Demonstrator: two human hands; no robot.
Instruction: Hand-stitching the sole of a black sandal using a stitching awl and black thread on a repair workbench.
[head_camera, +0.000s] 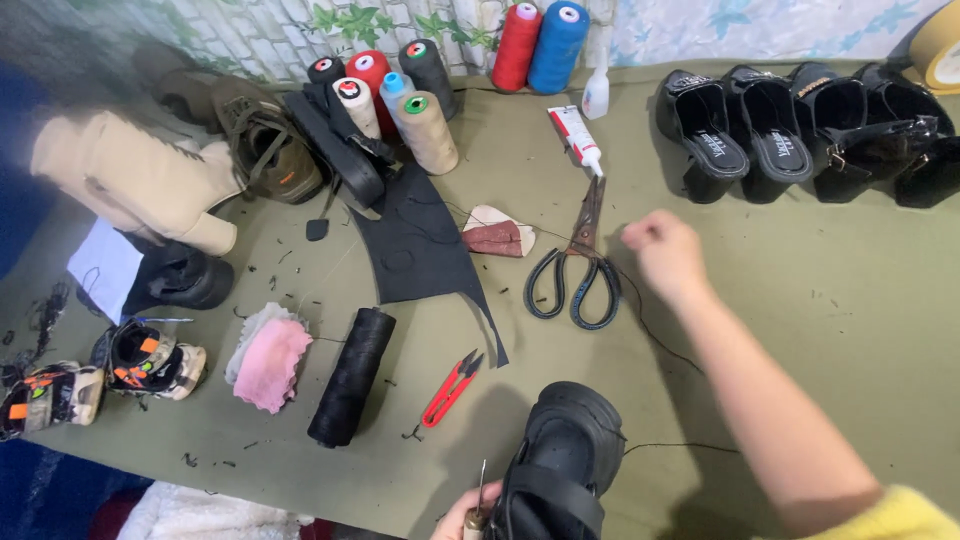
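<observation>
My right hand (662, 250) is stretched out over the olive table, fingers pinched on a thin black thread (660, 345) that runs back to the black shoe (565, 465) at the bottom edge. Only part of my left hand (462, 520) shows at the bottom edge. It grips an awl (479, 497) with a wooden handle, held against the shoe. Large black scissors (575, 265) lie just left of my right hand.
A black thread spool (350, 375), red snips (450, 388), a pink cloth (268, 362) and a black leather sheet (418, 245) lie in the middle. Thread cones (425, 130) and a glue tube (577, 138) stand behind. Black shoes (790, 130) line the right; boots and sneakers crowd the left.
</observation>
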